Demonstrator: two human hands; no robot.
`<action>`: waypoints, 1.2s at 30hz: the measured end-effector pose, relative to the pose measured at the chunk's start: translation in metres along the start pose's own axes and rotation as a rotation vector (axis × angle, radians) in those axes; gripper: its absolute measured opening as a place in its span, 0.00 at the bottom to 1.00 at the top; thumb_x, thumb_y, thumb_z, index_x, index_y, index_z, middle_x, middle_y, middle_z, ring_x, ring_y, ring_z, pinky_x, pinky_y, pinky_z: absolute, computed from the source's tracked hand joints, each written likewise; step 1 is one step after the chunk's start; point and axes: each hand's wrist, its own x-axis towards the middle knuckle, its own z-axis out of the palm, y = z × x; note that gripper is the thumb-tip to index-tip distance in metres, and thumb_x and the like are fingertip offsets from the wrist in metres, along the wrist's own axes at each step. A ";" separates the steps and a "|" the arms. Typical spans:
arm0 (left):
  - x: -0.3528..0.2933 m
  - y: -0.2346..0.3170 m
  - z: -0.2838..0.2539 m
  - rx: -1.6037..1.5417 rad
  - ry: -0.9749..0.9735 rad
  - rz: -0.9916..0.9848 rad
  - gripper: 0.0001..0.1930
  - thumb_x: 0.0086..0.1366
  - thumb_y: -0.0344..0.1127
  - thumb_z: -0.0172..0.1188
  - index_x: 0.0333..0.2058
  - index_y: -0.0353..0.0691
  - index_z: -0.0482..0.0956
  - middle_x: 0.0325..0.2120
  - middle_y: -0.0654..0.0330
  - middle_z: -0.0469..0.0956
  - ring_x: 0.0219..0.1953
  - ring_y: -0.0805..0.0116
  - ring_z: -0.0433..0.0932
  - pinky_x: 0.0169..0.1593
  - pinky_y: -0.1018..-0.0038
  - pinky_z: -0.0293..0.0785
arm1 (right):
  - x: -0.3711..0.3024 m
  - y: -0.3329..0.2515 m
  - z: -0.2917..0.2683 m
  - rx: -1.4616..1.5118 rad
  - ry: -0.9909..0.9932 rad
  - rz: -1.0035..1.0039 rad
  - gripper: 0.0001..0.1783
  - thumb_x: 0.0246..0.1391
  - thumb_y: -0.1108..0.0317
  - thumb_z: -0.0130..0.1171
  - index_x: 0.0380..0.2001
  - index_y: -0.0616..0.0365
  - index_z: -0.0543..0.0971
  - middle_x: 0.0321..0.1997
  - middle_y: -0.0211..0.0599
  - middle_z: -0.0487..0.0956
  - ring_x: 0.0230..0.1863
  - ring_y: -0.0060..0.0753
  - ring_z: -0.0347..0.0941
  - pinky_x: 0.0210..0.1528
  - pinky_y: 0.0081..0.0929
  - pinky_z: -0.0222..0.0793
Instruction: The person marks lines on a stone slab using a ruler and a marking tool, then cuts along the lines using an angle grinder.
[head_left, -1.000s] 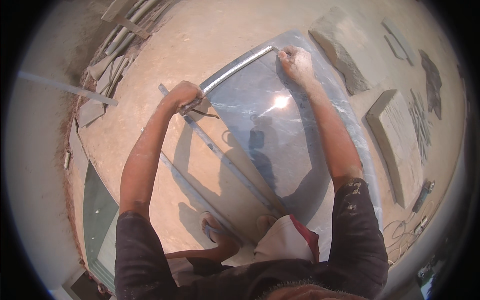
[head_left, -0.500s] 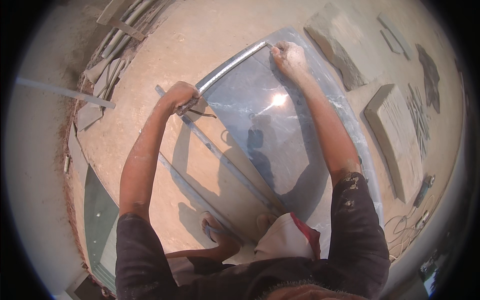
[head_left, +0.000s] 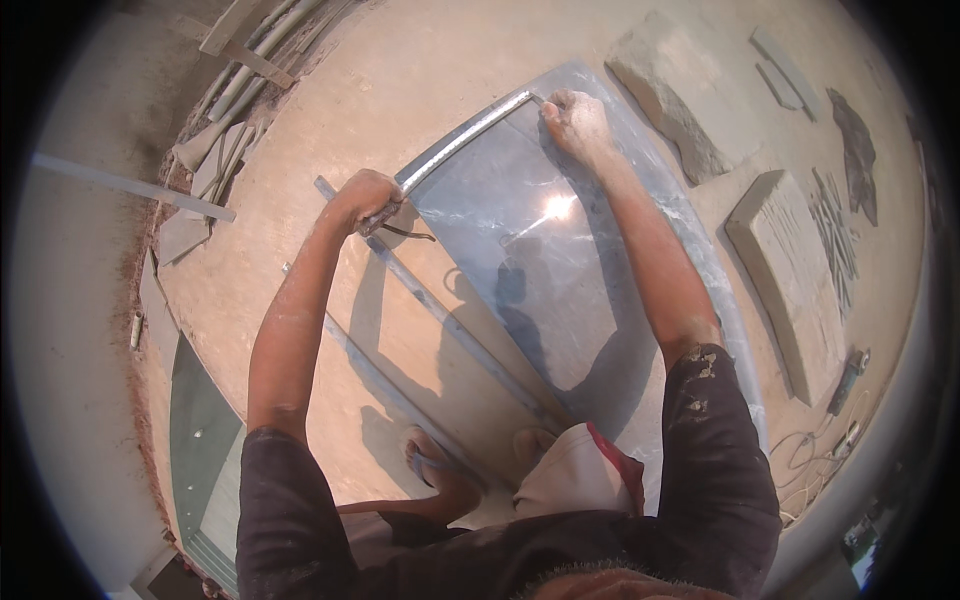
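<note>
A tape measure's extended blade point(head_left: 470, 137) lies as a bright strip along the far edge of a glossy grey stone slab point(head_left: 480, 220). My left hand point(head_left: 370, 195) is closed round the tape measure's case, just off the slab's left corner; a dark strap point(head_left: 408, 234) hangs from it. The fingers mostly hide the case. My right hand point(head_left: 578, 122) is closed in a pinch at the blade's far end, over the slab's upper right part. A thin tip shows at its fingertips. Sunlight glares off the slab, and my shadow falls across it.
Two narrow stone strips point(head_left: 440, 312) lie on the floor left of the slab, near my sandalled foot point(head_left: 425, 460). Rough stone blocks point(head_left: 790, 270), thin offcuts point(head_left: 832, 230) and a corded power tool point(head_left: 850, 380) are at the right. Pipes and boards point(head_left: 250, 85) lie far left.
The view has shifted slightly. My left hand is a touch further right and lower in the picture; both hands keep their hold along the slab's far edge.
</note>
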 end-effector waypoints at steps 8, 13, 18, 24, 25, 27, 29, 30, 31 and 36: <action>-0.002 0.002 0.004 0.066 -0.020 0.023 0.12 0.55 0.34 0.60 0.29 0.30 0.85 0.22 0.55 0.81 0.24 0.68 0.79 0.29 0.67 0.74 | -0.004 0.001 -0.001 0.051 -0.003 0.033 0.17 0.59 0.60 0.56 0.44 0.59 0.84 0.41 0.56 0.84 0.47 0.59 0.81 0.53 0.45 0.76; 0.005 -0.002 0.000 0.260 0.024 0.122 0.10 0.55 0.32 0.60 0.29 0.30 0.86 0.22 0.55 0.82 0.24 0.67 0.79 0.28 0.67 0.74 | 0.001 0.005 0.002 -0.028 0.035 -0.072 0.16 0.59 0.60 0.56 0.42 0.58 0.85 0.41 0.55 0.84 0.47 0.59 0.81 0.53 0.46 0.77; -0.005 0.004 0.004 0.062 0.002 -0.015 0.10 0.59 0.31 0.59 0.29 0.29 0.85 0.24 0.55 0.82 0.24 0.67 0.79 0.28 0.68 0.73 | -0.005 -0.012 0.005 0.009 0.032 0.015 0.15 0.60 0.60 0.56 0.42 0.56 0.85 0.41 0.55 0.84 0.47 0.58 0.81 0.53 0.48 0.76; -0.018 -0.008 -0.002 -0.193 0.023 -0.024 0.12 0.67 0.37 0.59 0.36 0.33 0.83 0.25 0.57 0.81 0.21 0.71 0.77 0.24 0.72 0.72 | -0.014 0.007 -0.003 0.172 0.233 -0.040 0.17 0.60 0.58 0.58 0.46 0.56 0.84 0.41 0.54 0.85 0.47 0.57 0.81 0.52 0.46 0.76; -0.027 -0.016 -0.003 -0.260 0.019 -0.032 0.13 0.67 0.38 0.59 0.36 0.32 0.83 0.26 0.57 0.82 0.22 0.70 0.78 0.26 0.71 0.72 | -0.034 0.011 -0.008 0.213 0.303 -0.043 0.18 0.61 0.57 0.58 0.46 0.56 0.84 0.41 0.54 0.85 0.47 0.57 0.82 0.52 0.45 0.75; -0.050 -0.039 -0.014 -0.398 0.022 -0.059 0.14 0.67 0.39 0.58 0.35 0.31 0.84 0.26 0.57 0.83 0.24 0.69 0.79 0.29 0.70 0.74 | -0.089 0.002 -0.030 0.278 0.172 0.044 0.18 0.62 0.56 0.59 0.45 0.58 0.84 0.39 0.53 0.85 0.42 0.51 0.83 0.48 0.41 0.75; -0.067 -0.074 -0.024 -0.383 0.075 -0.074 0.19 0.69 0.46 0.60 0.34 0.32 0.84 0.26 0.58 0.82 0.24 0.70 0.78 0.30 0.71 0.74 | -0.152 -0.009 -0.042 0.385 0.031 0.119 0.17 0.63 0.57 0.59 0.45 0.59 0.84 0.35 0.47 0.84 0.37 0.40 0.80 0.44 0.37 0.74; -0.076 -0.087 -0.026 -0.335 0.111 -0.095 0.20 0.69 0.47 0.61 0.33 0.32 0.83 0.25 0.58 0.82 0.24 0.70 0.78 0.30 0.72 0.74 | -0.186 -0.016 -0.048 0.394 -0.082 0.174 0.16 0.64 0.57 0.59 0.45 0.59 0.83 0.32 0.45 0.82 0.35 0.36 0.78 0.42 0.36 0.73; -0.086 -0.098 -0.028 -0.287 0.147 -0.113 0.20 0.69 0.48 0.61 0.33 0.32 0.83 0.25 0.58 0.82 0.24 0.70 0.78 0.30 0.72 0.74 | -0.218 -0.021 -0.052 0.400 -0.193 0.227 0.16 0.65 0.57 0.60 0.44 0.58 0.83 0.30 0.42 0.81 0.33 0.32 0.76 0.40 0.34 0.72; -0.092 -0.161 -0.010 0.022 0.339 -0.143 0.26 0.64 0.57 0.65 0.29 0.34 0.83 0.20 0.58 0.80 0.24 0.62 0.80 0.32 0.66 0.77 | -0.356 -0.018 -0.033 0.521 -0.607 0.313 0.15 0.65 0.56 0.60 0.40 0.59 0.81 0.28 0.37 0.76 0.32 0.28 0.72 0.36 0.32 0.69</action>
